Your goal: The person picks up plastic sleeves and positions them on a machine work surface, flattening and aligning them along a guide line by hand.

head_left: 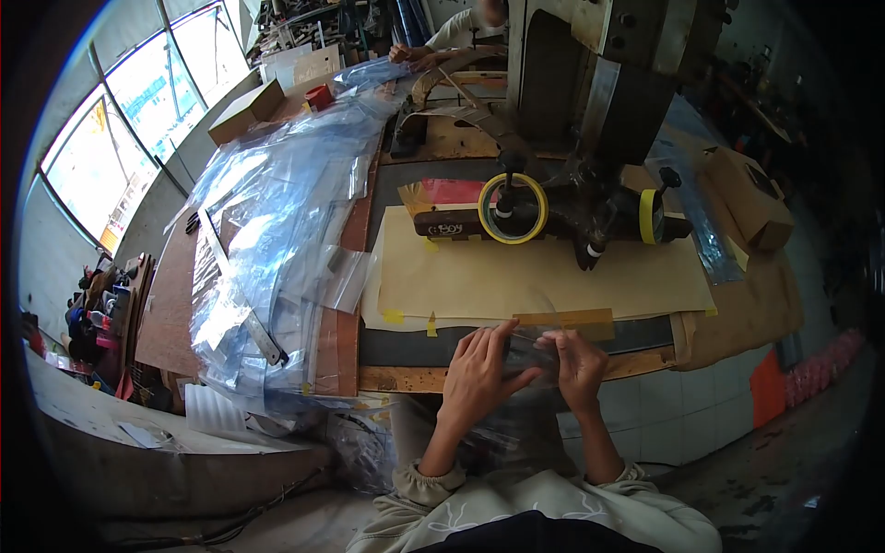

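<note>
My right hand (579, 370) is closed, with thumb and fingers pinched on a thin clear plastic piece (535, 354) in front of the press. The film is see-through, so its full outline is hard to make out. Beside it, my left hand (481, 373) has its fingers stretched out and its thumb apart, with the index fingertip close to the film. Both hands are over the near edge of a cream board (544, 276). A brown tape strip (581, 323) lies on that edge, just beyond my fingers.
A press head (572, 83) with a dark bar (442, 224) and yellow tape rolls (513, 238) stands over the board. Clear plastic bags (286, 221) and a metal ruler (241, 300) cover the left side. Cardboard boxes (247, 111) sit around. Another person's hands (415, 57) are at the back.
</note>
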`<act>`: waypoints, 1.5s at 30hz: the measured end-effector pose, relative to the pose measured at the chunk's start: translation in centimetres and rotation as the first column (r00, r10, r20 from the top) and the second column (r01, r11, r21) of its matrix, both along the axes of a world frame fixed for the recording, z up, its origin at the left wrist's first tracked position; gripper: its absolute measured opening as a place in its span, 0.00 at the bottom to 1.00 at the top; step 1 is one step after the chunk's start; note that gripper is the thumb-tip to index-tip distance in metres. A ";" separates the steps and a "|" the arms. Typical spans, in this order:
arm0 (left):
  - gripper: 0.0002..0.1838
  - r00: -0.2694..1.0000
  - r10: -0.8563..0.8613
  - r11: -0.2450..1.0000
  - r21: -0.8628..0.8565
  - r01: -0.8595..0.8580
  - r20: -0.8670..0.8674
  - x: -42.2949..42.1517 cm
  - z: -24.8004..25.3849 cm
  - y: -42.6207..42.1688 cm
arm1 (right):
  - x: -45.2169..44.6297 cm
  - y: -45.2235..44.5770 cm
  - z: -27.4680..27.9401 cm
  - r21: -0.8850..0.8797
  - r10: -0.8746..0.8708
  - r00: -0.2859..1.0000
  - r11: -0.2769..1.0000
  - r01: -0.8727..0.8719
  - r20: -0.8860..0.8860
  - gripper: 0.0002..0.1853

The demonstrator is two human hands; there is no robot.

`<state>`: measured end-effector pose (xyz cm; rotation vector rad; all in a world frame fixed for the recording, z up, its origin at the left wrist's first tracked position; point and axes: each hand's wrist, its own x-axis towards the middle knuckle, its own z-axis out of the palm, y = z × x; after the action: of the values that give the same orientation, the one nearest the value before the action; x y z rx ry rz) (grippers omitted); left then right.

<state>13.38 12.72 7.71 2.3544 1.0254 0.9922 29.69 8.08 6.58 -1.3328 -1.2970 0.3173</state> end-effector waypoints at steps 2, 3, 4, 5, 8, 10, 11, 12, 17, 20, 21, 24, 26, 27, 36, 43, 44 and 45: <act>0.41 1.000 0.005 1.000 0.006 -0.005 -0.007 -0.1 -0.1 -0.2 | 0.0 -0.1 -0.1 -0.003 -0.002 1.000 1.000 0.002 0.009 0.07; 0.41 1.000 0.009 1.000 0.020 -0.009 -0.011 -0.1 -0.1 -0.1 | 0.0 -0.1 0.0 -0.011 -0.002 1.000 1.000 0.002 0.004 0.07; 0.40 1.000 0.013 0.999 0.035 -0.013 -0.015 -0.1 -0.1 -0.1 | -0.1 -0.2 0.1 -0.017 -0.003 1.000 1.000 0.003 -0.001 0.07; 0.40 1.000 0.014 0.999 0.038 -0.013 -0.015 -0.1 -0.1 -0.2 | -0.1 -0.2 0.2 -0.022 -0.004 1.000 1.000 0.004 -0.005 0.07; 0.40 1.000 0.014 0.999 0.044 -0.013 -0.013 -0.1 0.0 -0.1 | -0.1 -0.2 0.0 -0.015 -0.005 1.000 1.000 0.005 -0.004 0.07; 0.40 1.000 0.009 1.000 0.030 -0.009 -0.012 0.0 0.0 -0.2 | -0.1 -0.2 0.0 -0.011 -0.009 1.000 1.000 0.009 0.001 0.07; 0.40 1.000 0.008 0.999 0.031 -0.008 -0.011 0.0 0.0 -0.2 | -0.1 -0.2 -0.1 -0.010 -0.011 1.000 1.000 0.011 0.004 0.07; 0.40 1.000 0.007 0.999 0.031 -0.007 -0.010 -0.1 0.0 -0.2 | -0.1 -0.2 -0.1 -0.010 -0.012 1.000 1.000 0.012 0.004 0.07; 0.40 1.000 0.008 0.999 0.046 -0.008 -0.003 0.0 -0.1 -0.1 | -0.1 -0.2 -0.2 -0.015 -0.012 1.000 1.000 0.012 -0.010 0.07; 0.40 1.000 0.009 0.998 0.056 -0.010 0.003 0.0 0.0 -0.1 | 0.0 -0.1 -0.3 -0.011 -0.019 1.000 1.000 0.019 0.019 0.07; 0.40 1.000 0.009 0.998 0.059 -0.009 0.002 0.0 -0.2 -0.1 | 0.0 -0.1 -0.2 -0.015 -0.019 1.000 1.000 0.019 0.013 0.07; 0.39 1.000 0.004 0.999 0.049 -0.002 -0.022 0.0 0.1 -0.2 | -0.2 -0.2 0.2 -0.022 -0.022 1.000 0.999 0.023 0.006 0.08; 0.37 0.998 0.039 0.996 0.088 -0.035 -0.044 -0.2 0.5 -0.4 | -0.2 -0.2 0.3 -0.021 -0.024 1.000 0.999 0.024 0.015 0.08; 0.36 0.996 0.077 0.989 0.133 -0.069 -0.050 -0.2 0.6 -0.5 | -0.2 -0.2 0.3 -0.025 -0.028 0.999 0.999 0.029 0.027 0.08; 0.35 0.912 0.341 0.940 0.091 -0.328 -0.228 -2.7 0.4 -2.1 | -0.2 -0.2 0.0 0.042 -0.022 0.998 0.999 0.020 0.055 0.07; 0.44 0.945 0.250 0.968 0.025 -0.250 -0.210 -2.2 0.3 -2.1 | -0.1 -0.5 -0.5 0.083 -0.016 1.000 0.996 0.016 0.000 0.07; 0.44 0.947 0.241 0.966 -0.037 -0.255 -0.212 -2.0 0.2 -2.2 | -0.1 -0.6 -0.8 0.100 -0.006 0.999 0.995 0.010 -0.035 0.07; 0.44 0.949 0.234 0.961 -0.097 -0.259 -0.214 -1.8 0.1 -2.5 | -0.3 -0.8 -0.7 0.114 0.008 0.993 0.993 0.005 -0.117 0.08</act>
<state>11.60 10.25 7.80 2.2965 1.4455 0.7578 29.36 7.26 5.86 -1.1994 -1.1998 0.3134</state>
